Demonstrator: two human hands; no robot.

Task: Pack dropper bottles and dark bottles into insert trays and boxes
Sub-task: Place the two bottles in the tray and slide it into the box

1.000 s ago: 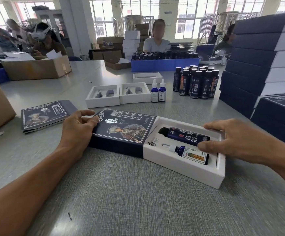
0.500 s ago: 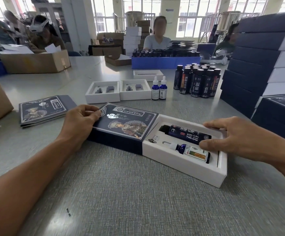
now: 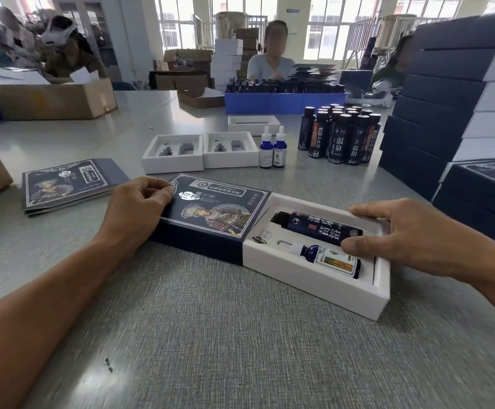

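A white insert tray (image 3: 314,290) sticks halfway out of a dark blue printed box sleeve (image 3: 211,211) on the grey table. In the tray lie a dark bottle (image 3: 320,227) and, nearer me, a blue dropper bottle (image 3: 329,258). My left hand (image 3: 140,208) grips the sleeve's left end with curled fingers. My right hand (image 3: 402,234) rests over the tray's right end, index finger along the far rim and thumb touching the bottles' bases. Beyond stand two upright dropper bottles (image 3: 273,149), several dark bottles (image 3: 340,134) and two unfilled insert trays (image 3: 172,163), (image 3: 231,160).
Flat printed sleeves (image 3: 63,184) lie at the left. A tall stack of dark blue boxes (image 3: 447,113) rises at the right. A third white tray (image 3: 253,125), a blue crate of bottles (image 3: 284,101) and cardboard boxes (image 3: 51,100) sit farther back. People sit across the table.
My left fingers have curled tighter at the sleeve's end. The tray, the bottles and my right hand have hardly moved.
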